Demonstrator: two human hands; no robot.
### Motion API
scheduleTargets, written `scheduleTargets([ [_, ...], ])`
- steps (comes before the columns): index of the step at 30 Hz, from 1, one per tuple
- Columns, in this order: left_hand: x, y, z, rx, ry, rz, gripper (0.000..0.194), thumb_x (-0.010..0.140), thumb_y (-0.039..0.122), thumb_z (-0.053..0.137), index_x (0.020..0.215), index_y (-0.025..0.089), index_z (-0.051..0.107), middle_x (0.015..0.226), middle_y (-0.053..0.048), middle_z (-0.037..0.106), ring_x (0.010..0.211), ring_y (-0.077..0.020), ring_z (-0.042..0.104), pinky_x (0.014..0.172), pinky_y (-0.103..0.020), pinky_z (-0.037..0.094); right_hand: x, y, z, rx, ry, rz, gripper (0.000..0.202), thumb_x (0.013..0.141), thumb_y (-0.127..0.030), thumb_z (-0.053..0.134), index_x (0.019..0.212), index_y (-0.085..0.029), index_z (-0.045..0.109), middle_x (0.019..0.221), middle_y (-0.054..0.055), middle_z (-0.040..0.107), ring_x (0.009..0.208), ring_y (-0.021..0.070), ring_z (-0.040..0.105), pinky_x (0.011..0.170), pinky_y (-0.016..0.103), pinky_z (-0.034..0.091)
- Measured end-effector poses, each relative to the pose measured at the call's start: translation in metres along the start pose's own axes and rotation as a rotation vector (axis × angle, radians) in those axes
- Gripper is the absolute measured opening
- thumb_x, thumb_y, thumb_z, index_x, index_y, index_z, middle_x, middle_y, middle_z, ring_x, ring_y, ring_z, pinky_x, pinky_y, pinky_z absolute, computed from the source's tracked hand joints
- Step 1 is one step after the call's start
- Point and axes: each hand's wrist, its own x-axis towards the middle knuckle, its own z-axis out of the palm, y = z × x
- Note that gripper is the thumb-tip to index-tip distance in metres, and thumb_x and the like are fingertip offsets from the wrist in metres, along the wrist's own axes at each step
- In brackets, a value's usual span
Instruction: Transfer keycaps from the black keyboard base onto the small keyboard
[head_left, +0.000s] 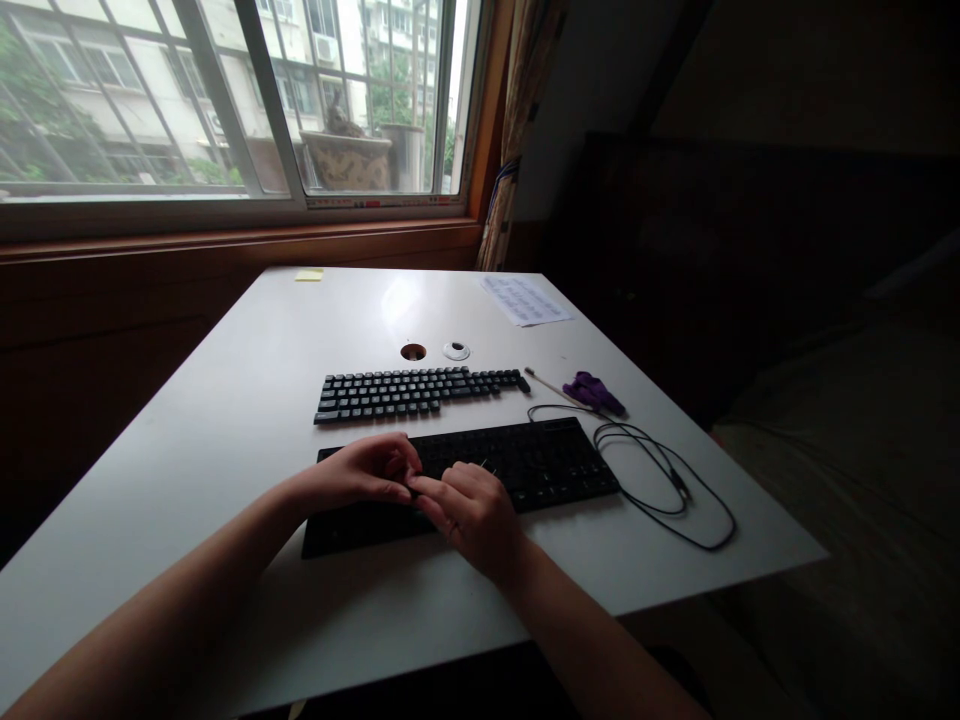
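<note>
A black keyboard (559,462) lies at a slant on the white table, and much of its surface is bare of keycaps. Over its left half, the fingertips of my two hands meet. My left hand (367,468) is curled in a pinch; whatever is between its thumb and fingers is too small and dark to make out. My right hand (472,515) is closed, its fingertips against those of the left. Thin pale wires, like those of a wire keycap puller (487,466), stick out beyond its knuckles. Behind the keyboard, loose black keycaps (390,393) stand in keyboard-like rows.
To the right are a purple cloth (592,392), a thin brush-like stick (555,388) and a looped black cable (675,480). Farther back are a cable hole (413,352), its white cover (456,351), printed sheets (526,301) and a yellow note (309,274).
</note>
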Motion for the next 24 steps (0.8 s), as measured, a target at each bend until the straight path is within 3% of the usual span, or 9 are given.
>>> scheduleTargets([
  [14,0.001,0.004,0.001,0.070,0.008,-0.016,0.029,0.079,0.030,0.076,0.100,0.015,0.063,0.081,0.001,0.048,0.074,-0.0117,0.044,0.063,-0.023,0.037,-0.002,0.002,0.002,-0.010,-0.005,0.007,0.022,0.096,-0.026,0.056,0.113,-0.020,0.067,0.075,0.002,0.062,0.073,0.0164,0.053,0.069,0.031,0.039],
  [24,0.002,0.008,0.005,0.098,0.076,-0.023,0.025,0.087,0.036,0.066,0.100,0.015,0.064,0.091,-0.003,0.059,0.085,-0.0155,0.054,0.076,-0.027,0.045,0.000,0.009,-0.008,-0.035,0.026,0.069,0.022,0.096,-0.027,0.056,0.112,-0.020,0.068,0.073,0.002,0.061,0.070,0.0152,0.054,0.067,0.028,0.042],
])
